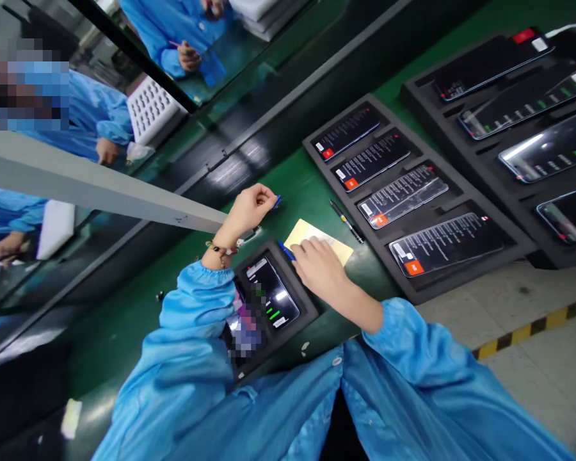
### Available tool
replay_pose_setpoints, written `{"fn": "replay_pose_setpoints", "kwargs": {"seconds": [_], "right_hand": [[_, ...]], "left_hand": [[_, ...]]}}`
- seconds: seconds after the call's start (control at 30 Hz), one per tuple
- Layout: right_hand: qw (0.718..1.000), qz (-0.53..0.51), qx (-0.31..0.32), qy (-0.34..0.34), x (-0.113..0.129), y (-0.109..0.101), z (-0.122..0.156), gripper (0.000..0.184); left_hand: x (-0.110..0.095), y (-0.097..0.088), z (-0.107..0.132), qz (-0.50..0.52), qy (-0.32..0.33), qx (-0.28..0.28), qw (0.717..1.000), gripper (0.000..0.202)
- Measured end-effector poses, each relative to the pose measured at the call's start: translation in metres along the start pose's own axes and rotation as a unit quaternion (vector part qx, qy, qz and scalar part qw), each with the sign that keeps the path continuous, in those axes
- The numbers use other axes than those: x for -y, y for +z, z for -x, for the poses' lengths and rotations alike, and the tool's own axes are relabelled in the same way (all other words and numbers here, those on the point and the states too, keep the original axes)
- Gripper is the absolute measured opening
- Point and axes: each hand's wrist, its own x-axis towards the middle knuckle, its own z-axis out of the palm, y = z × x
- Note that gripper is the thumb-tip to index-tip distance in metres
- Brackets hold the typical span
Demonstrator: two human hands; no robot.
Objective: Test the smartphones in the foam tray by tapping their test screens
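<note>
My left hand (252, 208), with a beaded bracelet at the wrist, is closed in a pinch above the green bench. A small blue piece (277, 202), possibly a pen cap, shows at its fingertips. Over a yellow paper note (301, 234) lies my right hand (319, 262), its fingers curled. The end of a slim blue pen (286, 250) sticks out beside its fingertips; the rest is hidden. Just below my hands, a dark foam tray (307, 312) holds a lit phone (272, 291) and a second, partly covered screen.
A black pen (346, 221) lies beside a foam tray (408, 288) of several phones. Another phone tray (484, 150), with a white cable, stands farther right. A grey post (100, 186) slants in from the left. Across the bench, co-workers in blue sleeves (144, 25) sit near a white tray (153, 109).
</note>
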Motion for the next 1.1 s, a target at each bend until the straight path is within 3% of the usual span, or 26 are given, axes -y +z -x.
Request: {"fn": "replay_pose_setpoints", "kwargs": {"seconds": [0.07,0.13,0.23,0.33,0.37,0.43,0.53,0.6,0.63,0.67,0.73,0.77,0.8,0.87,0.97,1.1], "right_hand": [[1.0,0.009,0.025,-0.006,0.01,0.009,-0.035,0.033],[0.999,0.014,0.032,-0.004,0.015,0.014,-0.051,0.041],[0.999,0.023,0.036,0.006,0.017,0.012,-0.048,0.048],[1.0,0.019,0.019,0.012,0.01,-0.006,-0.023,0.046],[1.0,0.002,0.002,0.007,0.005,-0.014,-0.009,0.042],[0.988,-0.114,-0.095,-0.033,-0.009,-0.029,0.024,0.033],[0.932,-0.232,-0.278,-0.011,-0.028,-0.039,0.076,0.033],[0.917,-0.198,-0.347,-0.003,-0.038,-0.034,0.102,0.035],[0.913,-0.176,-0.369,-0.002,-0.042,-0.028,0.112,0.039],[0.907,-0.16,-0.39,0.003,-0.045,-0.022,0.119,0.042],[0.893,-0.146,-0.425,0.033,-0.05,-0.01,0.126,0.036],[0.891,-0.134,-0.431,0.05,-0.052,-0.006,0.126,0.032],[0.894,-0.112,-0.428,0.065,-0.053,-0.003,0.124,0.029],[0.911,-0.046,-0.4,0.092,-0.057,-0.002,0.119,0.023],[0.926,0.031,-0.355,0.125,-0.061,-0.005,0.11,0.017],[0.938,0.043,-0.33,0.092,-0.059,-0.006,0.101,0.016]], "left_hand": [[0.0,-0.009,-0.001,0.044,-0.017,-0.017,0.999,0.03],[0.001,-0.014,-0.008,0.073,-0.035,-0.021,0.997,0.033],[-0.005,-0.008,-0.03,0.138,-0.067,-0.007,0.988,0.033],[-0.018,0.011,-0.072,0.199,-0.078,0.01,0.977,0.026],[-0.024,0.019,-0.089,0.213,-0.076,0.009,0.974,0.023],[-0.035,0.035,-0.122,0.23,-0.07,-0.01,0.971,0.019],[-0.046,0.051,-0.148,0.234,-0.053,-0.073,0.968,0.023],[-0.048,0.059,-0.137,0.168,0.039,-0.09,0.981,0.023],[-0.048,0.062,-0.124,0.097,0.124,-0.07,0.985,0.021],[-0.048,0.067,-0.106,-0.004,0.23,-0.012,0.973,0.017],[-0.047,0.079,-0.067,-0.19,0.39,0.16,0.887,0.008],[-0.047,0.087,-0.049,-0.26,0.427,0.183,0.846,0.014],[-0.047,0.095,-0.034,-0.317,0.448,0.191,0.814,0.021],[-0.047,0.109,-0.015,-0.385,0.46,0.183,0.779,0.027],[-0.046,0.114,-0.01,-0.406,0.459,0.179,0.769,0.021],[-0.032,0.086,-0.016,-0.429,0.44,0.144,0.775,0.025]]}}
